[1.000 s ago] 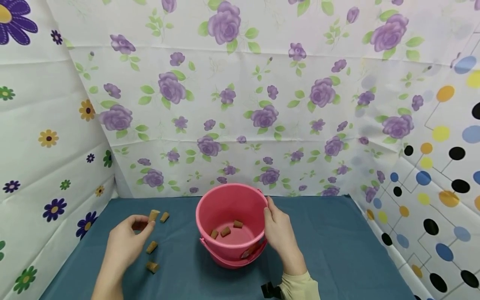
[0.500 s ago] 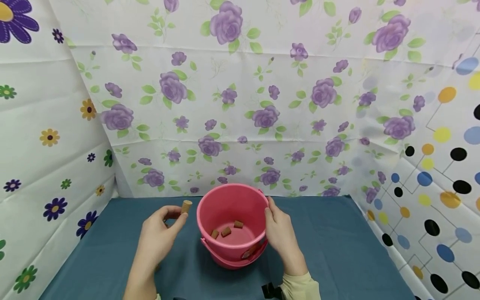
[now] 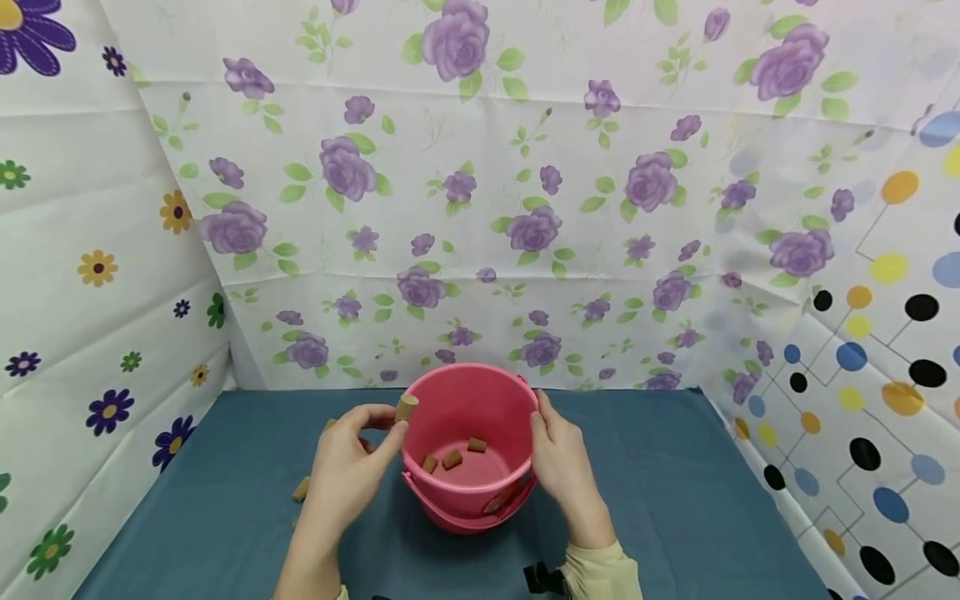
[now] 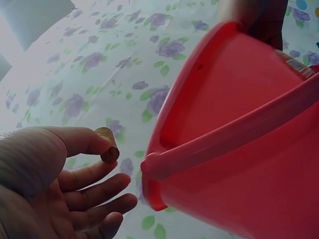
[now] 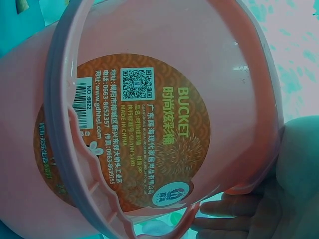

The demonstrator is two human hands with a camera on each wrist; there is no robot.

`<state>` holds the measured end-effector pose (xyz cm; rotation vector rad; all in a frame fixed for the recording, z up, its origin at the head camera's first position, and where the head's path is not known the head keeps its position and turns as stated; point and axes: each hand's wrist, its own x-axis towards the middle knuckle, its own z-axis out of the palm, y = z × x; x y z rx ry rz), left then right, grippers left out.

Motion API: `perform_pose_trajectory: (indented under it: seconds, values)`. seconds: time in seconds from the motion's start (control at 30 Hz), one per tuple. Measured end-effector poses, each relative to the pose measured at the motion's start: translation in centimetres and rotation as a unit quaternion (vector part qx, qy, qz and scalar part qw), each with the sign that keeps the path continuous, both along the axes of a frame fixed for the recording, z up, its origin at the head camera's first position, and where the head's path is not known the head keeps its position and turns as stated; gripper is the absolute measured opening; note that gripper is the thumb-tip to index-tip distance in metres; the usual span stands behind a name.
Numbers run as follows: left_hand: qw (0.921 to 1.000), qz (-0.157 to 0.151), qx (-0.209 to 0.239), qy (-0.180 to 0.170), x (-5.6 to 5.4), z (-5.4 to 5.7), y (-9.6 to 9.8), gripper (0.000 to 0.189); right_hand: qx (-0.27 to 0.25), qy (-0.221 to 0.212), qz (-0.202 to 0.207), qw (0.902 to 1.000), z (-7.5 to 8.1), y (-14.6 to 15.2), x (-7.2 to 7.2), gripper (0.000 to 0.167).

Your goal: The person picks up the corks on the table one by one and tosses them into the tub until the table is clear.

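A pink bucket [image 3: 468,508] stands on the cloth, its handle folded down and a round label [image 5: 149,134] on its side. Several brown corks lie on its floor, among them one cork [image 3: 452,459] near the middle. My left hand [image 3: 352,467] pinches another cork [image 4: 108,145] between thumb and forefinger at the bucket's left rim, the other fingers loosely spread. On the opposite side my right hand [image 3: 562,454] holds the bucket's rim; the fingers show beside the wall in the right wrist view.
On the blue cloth [image 3: 675,500], left of the bucket, a loose cork [image 3: 301,489] and others lie partly hidden behind my left arm. A flowered sheet [image 3: 480,208] rises behind, with patterned sheets along both sides.
My left hand has carried the cork rightward from the loose corks to the bucket's left rim. My right hand stays on the rim, and the bucket has hardly moved.
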<state>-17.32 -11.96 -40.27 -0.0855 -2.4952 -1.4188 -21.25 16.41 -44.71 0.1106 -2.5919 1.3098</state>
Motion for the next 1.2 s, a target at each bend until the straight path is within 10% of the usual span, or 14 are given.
perform_pose_trajectory:
  seconds: [1.2]
  values:
    - [0.9974,-0.049,0.019,0.048,0.4,-0.7,2.9,0.020,0.003,0.006,-0.001,1.0000,0.0,-0.1,0.0,0.052]
